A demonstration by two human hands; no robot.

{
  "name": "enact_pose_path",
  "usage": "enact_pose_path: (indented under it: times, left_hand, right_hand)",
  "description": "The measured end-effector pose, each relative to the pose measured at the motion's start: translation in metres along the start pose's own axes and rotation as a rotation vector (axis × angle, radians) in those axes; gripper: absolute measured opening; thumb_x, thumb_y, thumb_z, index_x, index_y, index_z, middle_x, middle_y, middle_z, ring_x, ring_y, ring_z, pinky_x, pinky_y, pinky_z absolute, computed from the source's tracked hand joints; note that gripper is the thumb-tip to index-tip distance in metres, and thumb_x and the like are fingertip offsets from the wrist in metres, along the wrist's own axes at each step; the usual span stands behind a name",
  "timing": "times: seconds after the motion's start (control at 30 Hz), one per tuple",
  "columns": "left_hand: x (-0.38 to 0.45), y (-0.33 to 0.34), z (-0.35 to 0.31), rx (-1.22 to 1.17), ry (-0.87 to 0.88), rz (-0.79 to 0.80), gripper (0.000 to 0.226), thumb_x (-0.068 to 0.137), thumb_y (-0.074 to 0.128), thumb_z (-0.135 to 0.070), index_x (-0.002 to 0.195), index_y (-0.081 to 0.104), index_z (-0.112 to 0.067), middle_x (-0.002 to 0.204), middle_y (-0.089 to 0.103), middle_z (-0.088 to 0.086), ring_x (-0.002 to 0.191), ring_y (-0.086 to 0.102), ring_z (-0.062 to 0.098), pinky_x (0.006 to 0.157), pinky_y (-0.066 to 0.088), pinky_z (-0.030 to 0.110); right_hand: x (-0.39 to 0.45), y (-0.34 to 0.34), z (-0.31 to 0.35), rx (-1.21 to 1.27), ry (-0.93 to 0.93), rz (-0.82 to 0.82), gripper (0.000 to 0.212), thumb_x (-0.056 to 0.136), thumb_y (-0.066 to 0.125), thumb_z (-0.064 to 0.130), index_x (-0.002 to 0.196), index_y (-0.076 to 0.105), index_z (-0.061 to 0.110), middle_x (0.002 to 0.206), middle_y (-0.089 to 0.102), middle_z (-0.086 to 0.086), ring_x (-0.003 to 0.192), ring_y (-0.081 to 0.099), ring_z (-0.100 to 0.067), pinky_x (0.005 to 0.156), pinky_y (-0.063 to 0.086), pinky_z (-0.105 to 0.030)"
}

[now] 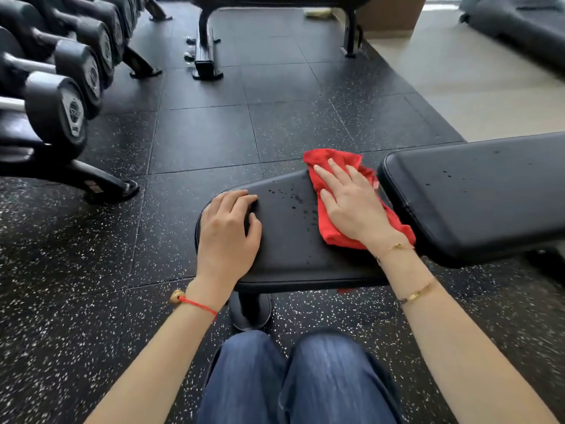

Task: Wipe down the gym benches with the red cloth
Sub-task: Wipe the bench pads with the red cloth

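A black padded bench seat (290,240) lies in front of me, speckled with dark droplets near its middle. To its right sits the longer back pad (477,197) of the same bench. My right hand (351,203) lies flat with straight fingers on the red cloth (328,228), pressing it against the seat's far right side. My left hand (227,231) rests on the seat's left end with its fingers bent over the edge.
A dumbbell rack (58,96) with several black dumbbells stands at the left. Another black bench frame (208,50) stands on the rubber floor ahead. Pale flooring (477,75) begins at the right. My knees in blue jeans (305,381) are just below the seat.
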State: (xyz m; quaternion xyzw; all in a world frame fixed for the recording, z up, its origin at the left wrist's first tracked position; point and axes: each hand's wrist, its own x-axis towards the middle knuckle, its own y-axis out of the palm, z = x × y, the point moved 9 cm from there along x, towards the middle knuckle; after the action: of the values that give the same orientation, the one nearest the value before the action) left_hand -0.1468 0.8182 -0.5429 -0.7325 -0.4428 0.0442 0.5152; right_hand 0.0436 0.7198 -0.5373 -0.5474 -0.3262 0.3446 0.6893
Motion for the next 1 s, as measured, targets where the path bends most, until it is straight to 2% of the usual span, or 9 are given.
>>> enact_pose_path:
  times: [0.2,0.3,0.43,0.6,0.67,0.77,0.87,0.93,1.0]
  left_hand:
    - [-0.005,-0.004,0.004,-0.022,-0.038,-0.034,0.027,0.089,0.057,-0.012,0.115,0.066,-0.012,0.124,0.063,0.002,0.122,0.053,0.025,0.105,0.038,0.037]
    - [-0.007,-0.005,0.004,-0.008,-0.045,-0.036,0.027,0.089,0.057,-0.013,0.115,0.066,-0.012,0.124,0.063,0.002,0.122,0.053,0.025,0.106,0.038,0.038]
    - [-0.007,-0.004,0.003,-0.003,-0.054,-0.035,0.029,0.090,0.057,-0.014,0.117,0.066,-0.012,0.125,0.063,0.002,0.122,0.052,0.025,0.108,0.037,0.040]
    - [-0.008,-0.005,0.004,0.001,-0.051,-0.022,0.030,0.088,0.058,-0.013,0.117,0.065,-0.012,0.127,0.063,0.003,0.124,0.051,0.025,0.109,0.036,0.039]
    - [-0.008,-0.005,0.004,0.000,-0.045,-0.018,0.030,0.088,0.058,-0.013,0.117,0.065,-0.012,0.126,0.063,0.003,0.124,0.051,0.026,0.108,0.037,0.041]
    - [-0.009,-0.004,0.005,-0.016,-0.039,0.000,0.032,0.088,0.058,-0.013,0.119,0.065,-0.012,0.128,0.062,0.004,0.125,0.051,0.026,0.109,0.037,0.041]
    - [-0.014,-0.007,0.005,-0.024,-0.017,0.029,0.034,0.090,0.058,-0.012,0.124,0.063,-0.009,0.133,0.060,0.005,0.130,0.049,0.026,0.113,0.034,0.041]
    - [-0.020,-0.012,0.007,-0.014,-0.002,0.035,0.034,0.090,0.058,-0.012,0.124,0.063,-0.008,0.132,0.060,0.006,0.129,0.050,0.027,0.113,0.035,0.042]
    - [-0.026,-0.019,0.011,-0.008,-0.001,0.028,0.031,0.090,0.059,-0.011,0.120,0.064,-0.008,0.129,0.062,0.007,0.126,0.052,0.028,0.110,0.038,0.043]
  right_hand:
    - [-0.040,0.010,0.051,0.000,-0.233,-0.010,0.050,0.099,0.039,0.031,0.148,0.032,0.033,0.158,0.025,0.005,0.144,0.024,-0.026,0.120,0.008,-0.033]
    - [-0.051,0.004,0.017,0.023,-0.159,-0.029,0.050,0.099,0.041,0.028,0.147,0.034,0.033,0.157,0.028,0.005,0.144,0.025,-0.025,0.116,0.001,-0.026]
    - [-0.014,-0.002,-0.007,-0.013,0.032,-0.040,0.050,0.101,0.037,0.026,0.150,0.028,0.029,0.161,0.019,0.000,0.147,0.017,-0.027,0.120,0.004,-0.037]
    - [-0.027,0.016,0.062,-0.023,-0.173,0.001,0.052,0.099,0.037,0.030,0.150,0.027,0.032,0.160,0.020,0.003,0.147,0.017,-0.026,0.121,0.007,-0.041]
    - [-0.053,0.014,0.061,0.002,-0.223,0.005,0.051,0.098,0.039,0.031,0.149,0.030,0.034,0.159,0.023,0.006,0.146,0.020,-0.024,0.121,0.009,-0.039]
    - [-0.062,0.007,0.018,0.052,-0.120,-0.001,0.051,0.099,0.040,0.031,0.148,0.029,0.039,0.159,0.022,0.010,0.147,0.018,-0.021,0.119,0.002,-0.037]
    - [-0.033,0.002,-0.017,0.020,0.042,-0.001,0.051,0.101,0.037,0.029,0.150,0.027,0.033,0.161,0.017,0.003,0.148,0.015,-0.026,0.121,0.004,-0.041]
    - [-0.008,0.001,-0.009,-0.002,0.074,-0.014,0.051,0.101,0.036,0.028,0.151,0.026,0.030,0.162,0.015,0.000,0.148,0.013,-0.029,0.121,0.004,-0.042]
    - [0.008,0.008,0.023,-0.012,0.008,0.000,0.051,0.101,0.035,0.029,0.151,0.025,0.031,0.162,0.014,0.000,0.148,0.014,-0.030,0.121,0.005,-0.043]
